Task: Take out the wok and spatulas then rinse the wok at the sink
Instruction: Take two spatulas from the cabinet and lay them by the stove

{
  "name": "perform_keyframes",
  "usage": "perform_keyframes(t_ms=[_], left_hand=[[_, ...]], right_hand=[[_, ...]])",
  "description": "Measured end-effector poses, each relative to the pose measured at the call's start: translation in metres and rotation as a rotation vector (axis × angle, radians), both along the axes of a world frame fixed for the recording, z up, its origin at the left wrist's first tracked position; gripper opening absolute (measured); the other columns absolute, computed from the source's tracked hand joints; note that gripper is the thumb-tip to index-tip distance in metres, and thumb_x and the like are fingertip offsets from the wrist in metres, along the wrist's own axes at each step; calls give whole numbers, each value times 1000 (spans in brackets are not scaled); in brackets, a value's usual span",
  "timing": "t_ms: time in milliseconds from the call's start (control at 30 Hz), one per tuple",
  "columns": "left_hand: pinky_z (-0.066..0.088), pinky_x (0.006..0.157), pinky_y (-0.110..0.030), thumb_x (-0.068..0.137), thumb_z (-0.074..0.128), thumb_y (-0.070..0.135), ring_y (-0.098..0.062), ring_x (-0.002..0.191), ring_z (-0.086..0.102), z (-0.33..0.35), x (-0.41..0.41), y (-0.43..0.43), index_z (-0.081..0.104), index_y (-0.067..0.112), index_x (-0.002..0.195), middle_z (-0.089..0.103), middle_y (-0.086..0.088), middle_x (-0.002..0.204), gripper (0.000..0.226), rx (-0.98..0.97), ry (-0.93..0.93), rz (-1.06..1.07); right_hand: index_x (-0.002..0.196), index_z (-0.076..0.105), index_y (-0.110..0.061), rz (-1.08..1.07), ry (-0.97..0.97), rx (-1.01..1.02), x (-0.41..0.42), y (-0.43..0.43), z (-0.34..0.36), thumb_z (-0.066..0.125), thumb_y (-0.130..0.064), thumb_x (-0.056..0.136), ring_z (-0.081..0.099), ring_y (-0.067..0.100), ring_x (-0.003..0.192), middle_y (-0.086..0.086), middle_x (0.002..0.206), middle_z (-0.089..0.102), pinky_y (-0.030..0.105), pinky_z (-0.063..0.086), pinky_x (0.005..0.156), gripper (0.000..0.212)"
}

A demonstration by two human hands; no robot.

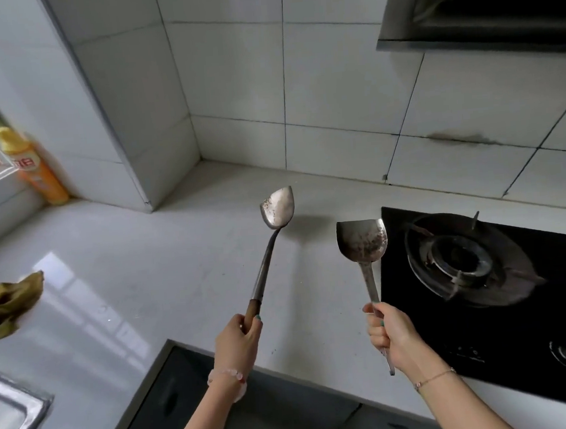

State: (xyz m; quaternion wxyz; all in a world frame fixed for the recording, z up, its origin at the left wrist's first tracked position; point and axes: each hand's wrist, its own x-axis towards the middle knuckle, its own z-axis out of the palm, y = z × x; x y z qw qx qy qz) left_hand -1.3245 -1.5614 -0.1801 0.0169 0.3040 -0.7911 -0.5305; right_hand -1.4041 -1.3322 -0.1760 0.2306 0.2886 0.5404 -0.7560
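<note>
My left hand (239, 341) grips the brown wooden handle of a long metal spatula (276, 208), whose worn blade points up and away over the white counter (144, 276). In my right hand (391, 334) I hold a second, shorter all-metal spatula (361, 242) by its flat handle, blade up, just left of the hob. Both blades are stained and hang above the counter, not touching it. A corner of the steel sink (9, 415) shows at the bottom left. No wok is in view.
A black glass gas hob (505, 298) with a burner ring (461, 258) and a knob lies at the right. A range hood (482, 5) hangs above it. An orange bottle (34, 166) stands by the window sill, and a crumpled yellow-brown cloth (7, 303) lies at the left.
</note>
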Motion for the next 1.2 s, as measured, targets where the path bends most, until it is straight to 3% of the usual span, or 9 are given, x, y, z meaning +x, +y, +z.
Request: perform_keyframes(t_ms=[200, 967, 1067, 1200], left_hand=[[38, 49, -23, 93, 51, 29, -14, 52, 45, -14, -32, -3, 58, 7, 90, 55, -5, 66, 24, -47, -47, -48], [28, 43, -23, 95, 44, 33, -11, 48, 40, -37, -88, -16, 41, 14, 86, 47, 3, 61, 21, -440, -123, -205], [33, 56, -25, 93, 47, 35, -16, 66, 45, -38, -90, -17, 44, 13, 85, 51, -1, 74, 23, -544, -118, -231], [37, 74, -27, 92, 49, 36, -22, 94, 49, -45, -90, -19, 56, 8, 100, 56, -8, 101, 30, -562, -146, -266]], right_hand=[[71, 44, -9, -37, -10, -4, -20, -4, -6, 32, -11, 98, 16, 1, 24, -10, 35, 24, 8, 9, 28, 29], [72, 44, -8, -80, -102, -4, -63, -27, -26, 30, -10, 97, 16, 1, 23, -9, 33, 25, 9, 9, 27, 29], [72, 44, -8, -83, -110, 0, -69, -31, -26, 30, -10, 97, 16, 1, 23, -9, 32, 25, 10, 10, 26, 29], [71, 45, -8, -85, -112, 4, -75, -38, -25, 30, -9, 97, 17, 1, 23, -9, 32, 25, 10, 10, 26, 30]])
